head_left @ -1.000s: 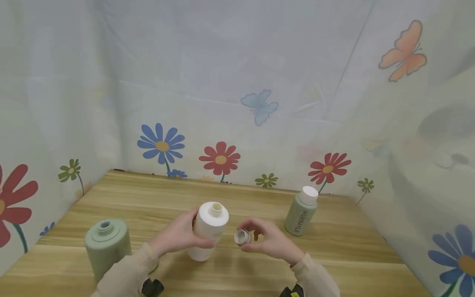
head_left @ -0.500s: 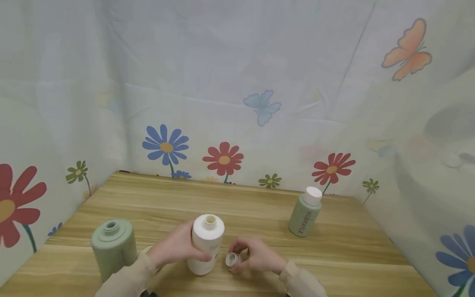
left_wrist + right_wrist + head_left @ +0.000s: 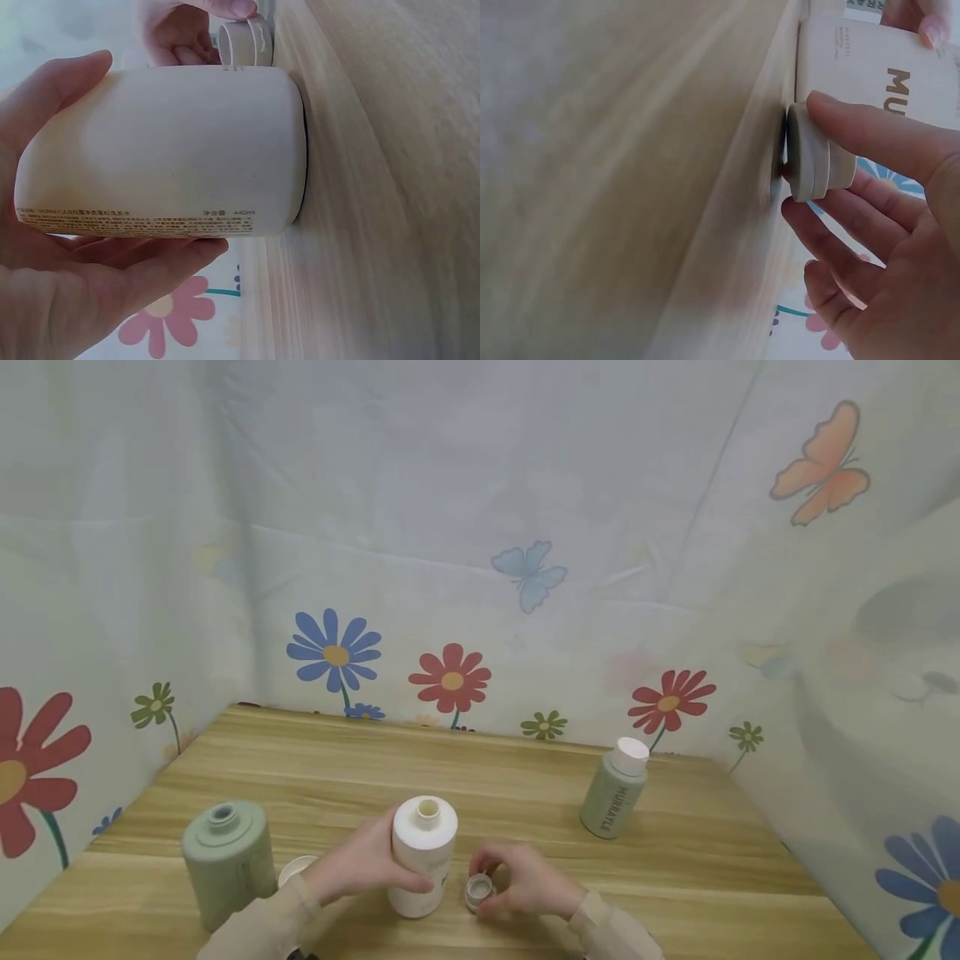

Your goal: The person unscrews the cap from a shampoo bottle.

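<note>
A white pump-style bottle [image 3: 425, 839] with an open neck stands upright on the table [image 3: 480, 760]. My left hand [image 3: 356, 867] grips its side, thumb on the near face and fingers round the back; brown print shows in the left wrist view. Just right of the bottle, my right hand [image 3: 531, 883] holds a small white screw cap [image 3: 479, 891] between thumb and fingers, hollow side up. In the right wrist view the cap's flat top [image 3: 801, 154] faces the wood, very close to it; whether it touches, I cannot tell.
An uncapped green bottle [image 3: 228, 860] stands at the left, beside a round white object [image 3: 295, 866] partly hidden by my left arm. A smaller green bottle with a white cap [image 3: 615, 789] stands at back right. A flower-printed curtain [image 3: 480, 568] encloses the table.
My left hand has brought the white bottle down onto the table. Lower and slightly leftward, my right hand has carried the cap down to the tabletop. The view has shifted a little.
</note>
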`<state>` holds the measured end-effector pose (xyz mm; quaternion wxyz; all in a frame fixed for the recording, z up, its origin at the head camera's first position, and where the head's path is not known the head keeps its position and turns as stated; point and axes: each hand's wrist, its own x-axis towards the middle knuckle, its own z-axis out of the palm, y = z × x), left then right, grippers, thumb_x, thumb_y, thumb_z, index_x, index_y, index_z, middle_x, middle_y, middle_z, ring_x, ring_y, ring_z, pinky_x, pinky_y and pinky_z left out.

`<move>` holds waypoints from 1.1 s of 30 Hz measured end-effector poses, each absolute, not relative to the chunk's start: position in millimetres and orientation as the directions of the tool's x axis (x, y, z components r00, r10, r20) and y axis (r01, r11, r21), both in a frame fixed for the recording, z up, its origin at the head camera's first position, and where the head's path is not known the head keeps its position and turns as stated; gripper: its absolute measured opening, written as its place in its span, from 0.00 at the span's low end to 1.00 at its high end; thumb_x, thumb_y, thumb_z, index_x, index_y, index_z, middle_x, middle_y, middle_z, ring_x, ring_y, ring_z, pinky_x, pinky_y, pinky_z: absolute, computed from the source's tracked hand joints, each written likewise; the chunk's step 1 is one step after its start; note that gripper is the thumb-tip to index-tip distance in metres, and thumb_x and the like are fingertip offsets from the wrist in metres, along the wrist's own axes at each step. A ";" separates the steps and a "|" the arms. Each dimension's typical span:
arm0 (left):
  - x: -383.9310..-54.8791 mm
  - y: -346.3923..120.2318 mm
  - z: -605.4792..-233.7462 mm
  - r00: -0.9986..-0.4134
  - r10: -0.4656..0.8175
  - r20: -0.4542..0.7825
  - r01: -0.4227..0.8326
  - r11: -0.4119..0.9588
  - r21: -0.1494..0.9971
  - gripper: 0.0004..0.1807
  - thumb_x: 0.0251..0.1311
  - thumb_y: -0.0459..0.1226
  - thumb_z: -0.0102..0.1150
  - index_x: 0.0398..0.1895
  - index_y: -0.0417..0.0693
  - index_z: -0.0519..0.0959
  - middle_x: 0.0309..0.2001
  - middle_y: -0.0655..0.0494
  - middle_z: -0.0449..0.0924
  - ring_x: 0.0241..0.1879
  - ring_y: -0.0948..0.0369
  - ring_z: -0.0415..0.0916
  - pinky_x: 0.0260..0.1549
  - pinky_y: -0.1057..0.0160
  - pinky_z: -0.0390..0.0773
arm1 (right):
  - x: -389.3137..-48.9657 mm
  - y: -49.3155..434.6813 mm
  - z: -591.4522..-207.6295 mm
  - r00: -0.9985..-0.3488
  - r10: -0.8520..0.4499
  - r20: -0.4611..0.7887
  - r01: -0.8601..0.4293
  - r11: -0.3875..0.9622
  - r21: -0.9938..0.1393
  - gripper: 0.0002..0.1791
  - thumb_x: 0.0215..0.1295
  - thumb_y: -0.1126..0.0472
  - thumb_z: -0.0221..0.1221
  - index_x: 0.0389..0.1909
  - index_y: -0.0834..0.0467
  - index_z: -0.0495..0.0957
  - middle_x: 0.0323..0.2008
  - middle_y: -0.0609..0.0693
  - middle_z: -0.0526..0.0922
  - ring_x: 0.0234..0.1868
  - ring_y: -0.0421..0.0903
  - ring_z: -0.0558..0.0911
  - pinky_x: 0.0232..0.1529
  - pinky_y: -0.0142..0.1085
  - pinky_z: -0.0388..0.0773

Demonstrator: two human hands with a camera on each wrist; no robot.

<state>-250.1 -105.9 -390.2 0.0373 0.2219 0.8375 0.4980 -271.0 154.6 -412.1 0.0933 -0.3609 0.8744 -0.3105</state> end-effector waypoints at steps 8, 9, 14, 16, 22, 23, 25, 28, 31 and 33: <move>-249.9 -106.4 -390.3 -0.895 0.422 0.147 0.327 0.396 0.858 0.46 0.36 0.39 0.78 0.63 0.41 0.66 0.53 0.48 0.80 0.52 0.52 0.77 0.53 0.45 0.75 | -267.7 150.1 -408.3 -0.703 -0.708 0.071 -0.644 0.591 -0.486 0.20 0.45 0.64 0.72 0.40 0.51 0.77 0.38 0.42 0.84 0.42 0.32 0.78 0.47 0.29 0.74; -249.4 -106.4 -390.5 -0.895 0.422 0.144 0.324 0.394 0.860 0.47 0.36 0.39 0.78 0.63 0.40 0.65 0.54 0.48 0.79 0.53 0.51 0.77 0.54 0.44 0.74 | -267.2 149.5 -407.2 -0.699 -0.711 0.074 -0.654 0.594 -0.469 0.20 0.45 0.64 0.72 0.40 0.51 0.77 0.38 0.42 0.84 0.42 0.33 0.78 0.47 0.29 0.74; -247.5 -106.0 -392.4 -0.905 0.403 0.135 0.311 0.410 0.858 0.49 0.37 0.39 0.78 0.65 0.39 0.63 0.55 0.46 0.78 0.54 0.50 0.76 0.55 0.43 0.73 | -265.0 148.0 -403.9 -0.667 -0.740 0.084 -0.702 0.587 -0.404 0.21 0.44 0.64 0.72 0.41 0.52 0.77 0.38 0.43 0.84 0.42 0.34 0.78 0.47 0.28 0.74; -246.6 -106.1 -392.4 -0.912 0.390 0.130 0.302 0.421 0.855 0.50 0.37 0.40 0.78 0.66 0.38 0.62 0.55 0.46 0.78 0.54 0.49 0.76 0.55 0.42 0.73 | -264.7 148.4 -404.0 -0.653 -0.753 0.081 -0.715 0.578 -0.392 0.21 0.44 0.63 0.72 0.42 0.53 0.77 0.39 0.43 0.84 0.43 0.34 0.78 0.48 0.28 0.74; -240.3 -110.2 -379.7 -0.916 0.374 0.145 0.281 0.342 0.897 0.56 0.41 0.40 0.77 0.70 0.44 0.51 0.67 0.37 0.64 0.66 0.35 0.62 0.62 0.33 0.61 | -266.3 157.4 -406.9 -0.641 -0.763 0.086 -0.721 0.559 -0.410 0.23 0.48 0.59 0.71 0.47 0.54 0.76 0.44 0.45 0.83 0.48 0.37 0.79 0.53 0.32 0.75; -239.0 -110.9 -376.2 -0.916 0.369 0.158 0.288 0.329 0.899 0.56 0.42 0.40 0.77 0.71 0.45 0.50 0.68 0.36 0.60 0.68 0.34 0.58 0.63 0.33 0.59 | -266.2 160.5 -406.5 -0.651 -0.754 0.088 -0.710 0.563 -0.422 0.24 0.50 0.58 0.71 0.48 0.55 0.76 0.45 0.46 0.83 0.49 0.39 0.79 0.54 0.34 0.75; -236.6 -111.7 -368.7 -0.914 0.359 0.187 0.310 0.325 0.893 0.55 0.43 0.41 0.76 0.71 0.46 0.50 0.70 0.35 0.56 0.70 0.34 0.55 0.65 0.34 0.57 | -265.6 167.9 -404.4 -0.677 -0.730 0.092 -0.682 0.575 -0.451 0.25 0.52 0.57 0.70 0.51 0.55 0.75 0.49 0.47 0.82 0.52 0.44 0.79 0.56 0.37 0.75; -233.1 -108.6 -354.9 -0.916 0.330 0.228 0.345 0.357 0.868 0.53 0.44 0.44 0.76 0.70 0.47 0.51 0.71 0.37 0.57 0.71 0.38 0.55 0.68 0.37 0.55 | -264.9 182.1 -397.6 -0.722 -0.683 0.112 -0.642 0.600 -0.477 0.25 0.55 0.56 0.68 0.54 0.57 0.74 0.52 0.50 0.81 0.54 0.49 0.78 0.57 0.41 0.74; -228.2 -97.9 -337.9 -0.914 0.296 0.279 0.386 0.415 0.824 0.52 0.44 0.46 0.76 0.70 0.50 0.54 0.72 0.42 0.58 0.72 0.42 0.56 0.67 0.37 0.57 | -267.1 199.8 -387.8 -0.751 -0.641 0.158 -0.629 0.621 -0.468 0.24 0.58 0.55 0.67 0.55 0.56 0.74 0.53 0.50 0.81 0.54 0.51 0.78 0.56 0.43 0.75; -223.3 -86.5 -325.9 -0.904 0.284 0.318 0.419 0.454 0.786 0.52 0.43 0.46 0.76 0.70 0.53 0.55 0.72 0.45 0.59 0.71 0.44 0.58 0.66 0.37 0.60 | -269.9 213.0 -380.0 -0.770 -0.607 0.195 -0.618 0.634 -0.465 0.24 0.59 0.54 0.66 0.55 0.56 0.74 0.53 0.51 0.81 0.54 0.52 0.79 0.56 0.46 0.75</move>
